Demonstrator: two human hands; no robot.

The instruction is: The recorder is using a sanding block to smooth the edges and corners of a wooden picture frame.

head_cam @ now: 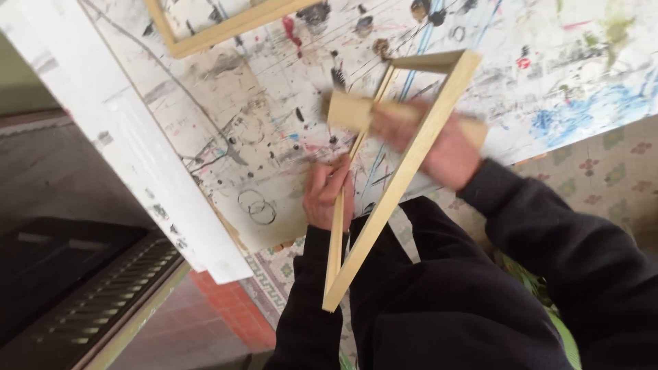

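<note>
The frame (404, 171) is pale, unfinished wood with a matt, smooth surface. The block (356, 109) is the same bare light wood. A second frame (226, 31) shows identical raw timber. The worktop (260, 123) is a matt white board, stained with paint and ink marks. The sleeves (534, 226) are dark, matt cloth. The floor (610, 171) is patterned tile.

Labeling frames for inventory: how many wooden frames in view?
2. One pale wooden frame held by the left hand at the table edge; another lies top left, partly cropped. Others may be out of view.
</note>
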